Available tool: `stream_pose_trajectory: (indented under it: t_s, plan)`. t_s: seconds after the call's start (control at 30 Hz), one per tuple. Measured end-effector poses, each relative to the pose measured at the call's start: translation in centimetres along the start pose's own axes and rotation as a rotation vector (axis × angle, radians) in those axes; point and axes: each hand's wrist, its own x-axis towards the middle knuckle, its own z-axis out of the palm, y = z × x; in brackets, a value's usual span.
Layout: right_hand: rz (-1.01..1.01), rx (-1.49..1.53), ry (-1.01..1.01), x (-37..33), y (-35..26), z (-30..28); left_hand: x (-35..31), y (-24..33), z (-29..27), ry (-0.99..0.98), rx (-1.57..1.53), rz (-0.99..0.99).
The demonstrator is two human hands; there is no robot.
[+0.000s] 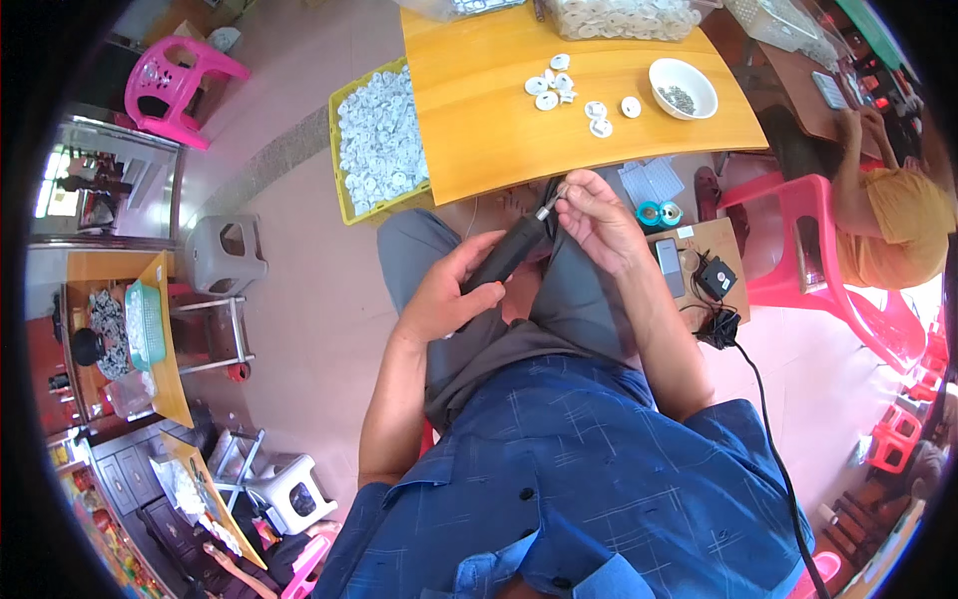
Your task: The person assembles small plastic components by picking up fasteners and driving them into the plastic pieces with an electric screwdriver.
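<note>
My left hand (439,298) is wrapped around the dark body of an electric screwdriver (507,255), held slantwise above my lap with its metal end up and to the right. At that metal tip, the thumb and fingers of my right hand (607,228) are pinched together; what they hold there is too small to make out. Just beyond, on the wooden table (479,150), lie several round white plastic pieces (547,101). A white bowl (689,85) with small metal screws (677,99) in it stands to their right.
A yellow crate (346,205) full of white parts stands left of the table. Right of my knees, a low board (733,240) carries a phone (671,268), a black adapter (716,277) and cables. A person in a yellow shirt (898,225) sits by a pink chair (798,240) at right.
</note>
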Motion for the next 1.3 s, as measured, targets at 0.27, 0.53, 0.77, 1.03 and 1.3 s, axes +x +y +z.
stream_pose_trajectory:
  t_s: [0.27, 0.53, 0.77, 1.03, 1.3]
  plan:
    - [-0.011, -0.043, 0.114, -0.1, 0.5, -0.2, -0.1, -2.7, 2.5, -0.007, -0.257, -0.1]
    - [-0.038, -0.138, 0.205, -0.1, 0.7, -0.6, -0.2, -4.5, 3.4, 0.027, -0.215, -0.151]
    - [-0.051, -0.244, 0.18, -0.1, 1.3, -0.2, -0.3, -5.1, 3.2, 0.021, -0.401, -0.192]
    - [-0.099, -0.283, 0.154, 0.0, 1.5, -0.2, -0.3, -4.7, 2.8, 0.015, -0.386, -0.237]
    - [-0.015, -0.552, 0.126, -0.4, -0.7, -0.2, -0.9, -4.9, 2.2, -0.022, -0.231, -0.235]
